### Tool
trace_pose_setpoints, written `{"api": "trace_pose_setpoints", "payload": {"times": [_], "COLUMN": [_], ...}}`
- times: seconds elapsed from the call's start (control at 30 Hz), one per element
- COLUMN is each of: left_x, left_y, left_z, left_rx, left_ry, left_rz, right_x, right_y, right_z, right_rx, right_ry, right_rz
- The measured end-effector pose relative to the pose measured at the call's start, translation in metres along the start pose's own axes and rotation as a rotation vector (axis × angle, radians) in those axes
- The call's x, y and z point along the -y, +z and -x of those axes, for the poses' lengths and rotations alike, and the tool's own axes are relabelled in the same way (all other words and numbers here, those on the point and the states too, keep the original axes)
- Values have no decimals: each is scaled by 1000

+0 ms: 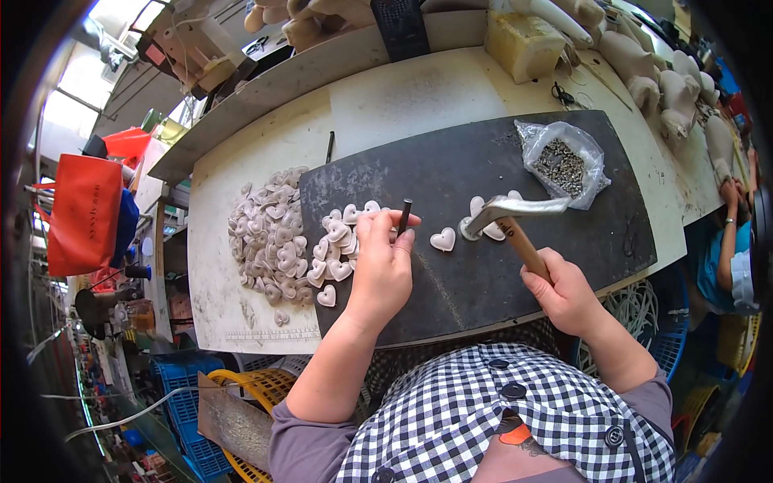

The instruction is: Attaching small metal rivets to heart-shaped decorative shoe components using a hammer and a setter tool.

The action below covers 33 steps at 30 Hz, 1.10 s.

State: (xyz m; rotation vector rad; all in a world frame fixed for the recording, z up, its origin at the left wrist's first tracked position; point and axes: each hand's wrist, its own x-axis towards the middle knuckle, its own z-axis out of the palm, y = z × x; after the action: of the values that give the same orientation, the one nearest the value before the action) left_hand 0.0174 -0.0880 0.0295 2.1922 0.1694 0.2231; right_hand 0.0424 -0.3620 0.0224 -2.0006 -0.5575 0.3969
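Observation:
My left hand [380, 262] is closed around a short dark metal punch [405, 217], which stands nearly upright between thumb and fingers. In my right hand [561, 291] is the wooden handle of a hammer [525, 248]; its silver head hangs over the black mat [435, 294]. Between the hands a single pale pink heart-shaped piece [443, 239] lies on the mat. A few more hearts show beside and partly behind the hammer head. Next to my left hand sits a cluster of hearts [338, 235], some with a small dark centre.
A large heap of hearts [270, 233] covers the table left of the mat. At the mat's far right, a clear plastic bag [600, 165] holds many small metal parts. Black scissors [562, 95] and a yellowish block [525, 50] lie farther back. Another person's arm [729, 241] shows at far right.

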Motion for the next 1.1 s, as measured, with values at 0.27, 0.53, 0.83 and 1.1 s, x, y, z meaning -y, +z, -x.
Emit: {"api": "trace_pose_setpoints", "payload": {"times": [0.27, 0.53, 0.83, 1.1], "left_x": [5, 13, 19, 18], "left_y": [22, 30, 34, 40], "left_z": [2, 2, 5, 3], "left_rx": [-84, -139, -129, -224], "left_ry": [-92, -28, 308, 28], "left_rz": [470, 170, -173, 215], "right_x": [30, 24, 22, 21], "right_y": [11, 14, 14, 13], "right_z": [-9, -11, -11, -10], "right_rx": [107, 120, 112, 115], "right_ry": [11, 38, 23, 36], "right_rz": [455, 467, 466, 439]}}
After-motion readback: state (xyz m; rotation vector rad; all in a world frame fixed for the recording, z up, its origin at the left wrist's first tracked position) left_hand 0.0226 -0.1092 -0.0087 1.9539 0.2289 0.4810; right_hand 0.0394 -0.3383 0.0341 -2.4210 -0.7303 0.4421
